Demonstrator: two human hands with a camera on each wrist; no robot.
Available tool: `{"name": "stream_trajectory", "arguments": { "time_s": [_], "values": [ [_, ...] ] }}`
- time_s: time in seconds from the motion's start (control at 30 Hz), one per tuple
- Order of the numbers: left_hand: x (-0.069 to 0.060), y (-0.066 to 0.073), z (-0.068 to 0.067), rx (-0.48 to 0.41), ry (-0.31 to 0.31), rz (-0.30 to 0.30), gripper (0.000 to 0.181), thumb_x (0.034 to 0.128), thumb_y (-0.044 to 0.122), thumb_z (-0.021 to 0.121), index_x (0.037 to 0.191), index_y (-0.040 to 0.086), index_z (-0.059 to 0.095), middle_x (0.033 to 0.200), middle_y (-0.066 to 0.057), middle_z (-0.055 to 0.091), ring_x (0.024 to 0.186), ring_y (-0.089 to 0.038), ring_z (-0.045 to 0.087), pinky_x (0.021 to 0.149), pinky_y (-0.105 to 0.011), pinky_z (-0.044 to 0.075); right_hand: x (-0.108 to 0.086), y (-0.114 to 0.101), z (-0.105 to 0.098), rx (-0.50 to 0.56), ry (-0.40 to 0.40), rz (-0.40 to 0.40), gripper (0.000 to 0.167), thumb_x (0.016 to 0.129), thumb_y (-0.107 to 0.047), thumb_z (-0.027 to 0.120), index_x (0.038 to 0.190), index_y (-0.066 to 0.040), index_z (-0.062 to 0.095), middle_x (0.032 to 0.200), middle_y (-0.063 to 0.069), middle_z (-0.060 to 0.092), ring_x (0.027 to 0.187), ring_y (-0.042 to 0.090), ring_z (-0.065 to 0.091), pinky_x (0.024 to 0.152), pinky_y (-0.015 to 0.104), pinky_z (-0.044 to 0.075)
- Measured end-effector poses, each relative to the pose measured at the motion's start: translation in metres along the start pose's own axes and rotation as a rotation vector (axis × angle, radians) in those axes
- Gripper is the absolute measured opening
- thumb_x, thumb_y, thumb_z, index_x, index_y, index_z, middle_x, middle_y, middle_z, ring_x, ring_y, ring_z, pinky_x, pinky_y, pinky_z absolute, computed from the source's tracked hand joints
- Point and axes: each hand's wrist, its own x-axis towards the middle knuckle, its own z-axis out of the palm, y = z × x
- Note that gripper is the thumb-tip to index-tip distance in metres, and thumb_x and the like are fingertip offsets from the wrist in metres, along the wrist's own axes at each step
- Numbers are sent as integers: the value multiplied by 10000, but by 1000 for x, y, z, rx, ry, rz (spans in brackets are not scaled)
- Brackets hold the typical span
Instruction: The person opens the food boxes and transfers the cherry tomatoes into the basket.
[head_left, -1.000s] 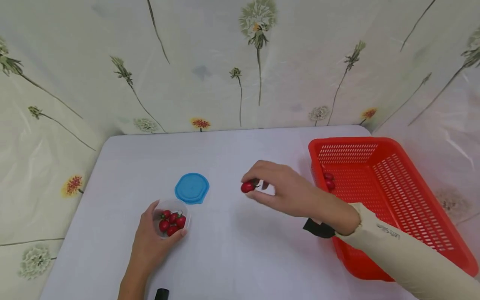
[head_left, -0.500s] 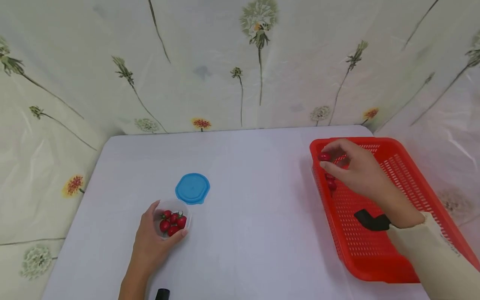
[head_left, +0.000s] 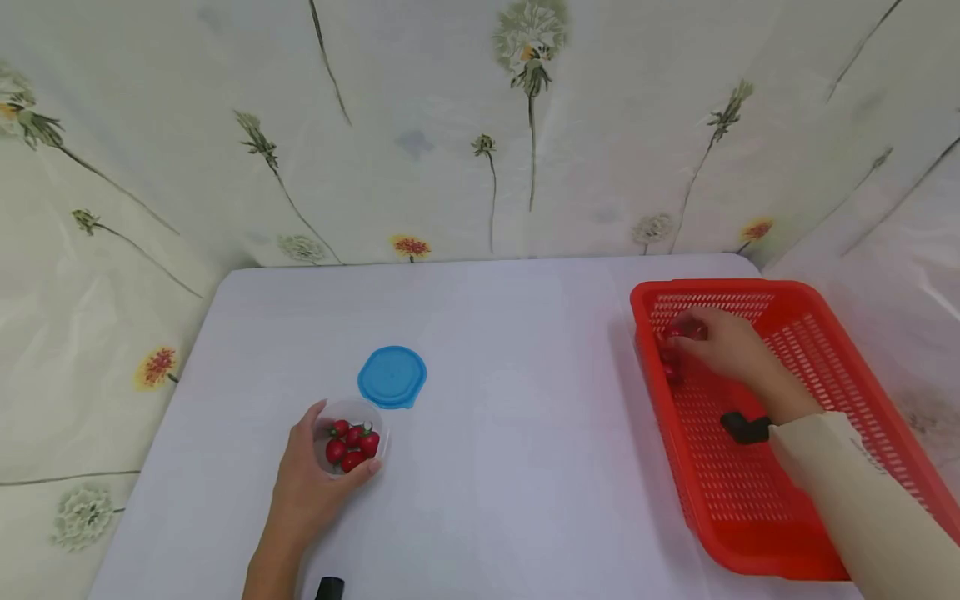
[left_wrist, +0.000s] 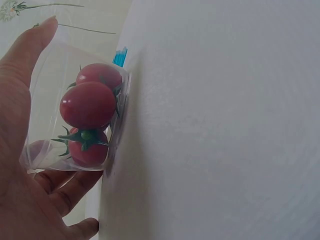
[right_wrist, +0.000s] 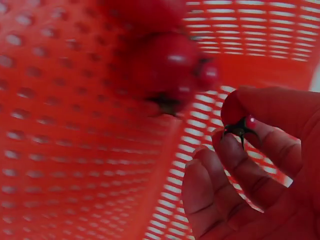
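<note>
Cherry tomatoes (head_left: 336, 451) with green stems lie in a small clear plastic container (left_wrist: 44, 115). My left hand (head_left: 311, 479) grips this container around its side on the white table, thumb and fingers on opposite walls. Inside the red basket (head_left: 697, 500), my right hand (head_left: 723, 346) pinches a cherry tomato (right_wrist: 232, 110) between thumb and fingers, its green stem showing in the right wrist view. Beside that hand, other cherry tomatoes (right_wrist: 167, 65) lie against the basket's left wall, blurred in the right wrist view. The fingers partly hide them in the head view.
A blue lid (head_left: 392, 377) lies flat on the white table (head_left: 510, 467), just beyond the container. The basket's raised, slotted walls stand at the table's right side. A flower-printed sheet (head_left: 420, 150) rises behind the table's far edge.
My right hand has carried a cherry tomato from mid-table rightward over the basket's rim, then lowered it beside the tomatoes there. The left hand keeps holding the container in place.
</note>
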Motion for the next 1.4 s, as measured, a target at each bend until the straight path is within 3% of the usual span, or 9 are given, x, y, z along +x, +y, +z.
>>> {"name": "stream_trajectory", "arguments": {
  "time_s": [0.17,0.63,0.9,1.03,1.2,1.4],
  "values": [
    [0,0,1,5,6,4,1217,756,603,884,1665,209,178,1534,-139,444,1438,-395,403,1026,-654,484,4,11,11,-22,-50,40,390,973,-181,747,1278,31,631,1151,256,682,980,398,673,850,581,601],
    [-3,2,-3,-3,-7,-4,1226,764,612,873,1669,202,156,1541,-156,427,1439,-406,391,1023,-660,482,10,5,19,-32,-121,53,423,1024,-152,669,1379,64,594,1170,266,675,914,327,688,863,555,606],
    [-2,3,-2,-2,-5,-3,1216,764,601,876,1667,210,162,1542,-149,427,1444,-398,386,1028,-655,484,8,9,19,-8,-94,69,455,1018,-206,691,1387,39,587,1173,247,685,893,307,708,844,533,619],
    [-2,4,-2,-2,-6,-5,1223,763,606,874,1670,211,156,1544,-151,424,1439,-403,389,1016,-657,493,6,7,11,-31,-29,53,510,1017,-251,694,1405,53,562,1236,283,653,999,403,676,891,607,582],
    [-2,4,-2,-4,-2,-2,1214,761,583,886,1667,210,168,1530,-145,439,1432,-395,401,1013,-648,500,-1,-15,-9,-78,62,-3,507,1032,-217,659,1423,75,523,1305,331,587,1137,519,562,940,712,500],
    [-2,4,-1,-5,-1,3,1215,761,584,887,1667,208,171,1537,-149,432,1440,-396,393,1017,-647,495,-17,-72,-34,-53,125,-103,429,1044,-200,632,1407,18,562,1321,260,600,1173,462,559,926,684,520]
  ]
}}
